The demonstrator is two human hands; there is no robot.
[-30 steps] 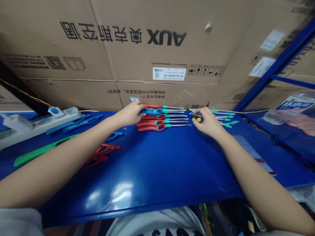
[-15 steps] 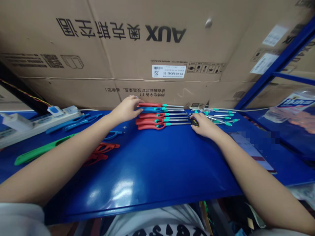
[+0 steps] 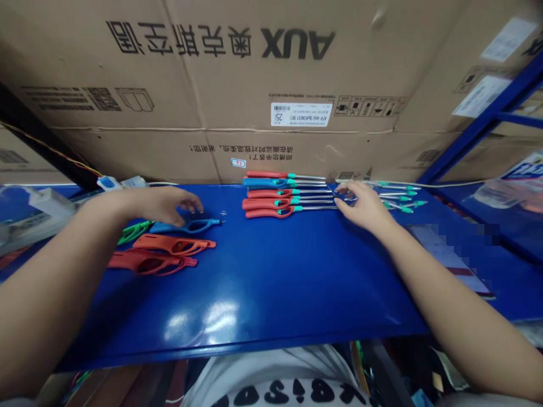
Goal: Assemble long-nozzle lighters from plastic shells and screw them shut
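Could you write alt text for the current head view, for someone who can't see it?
A person's left hand is near loose coloured handles on a blue table; the right hand is at the metal tips of red and blue lighter-like tools laid in a row. Printed cardboard stands behind.

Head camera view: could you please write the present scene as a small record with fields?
Left hand: open, over the loose blue handle; contact unclear
Right hand: at the tube ends of the lighters; hold unclear
Lighters: red and blue, side by side
Other loose handles: orange handle, red handle, green handle
Surface: blue table
Behind: cardboard box, print upside down
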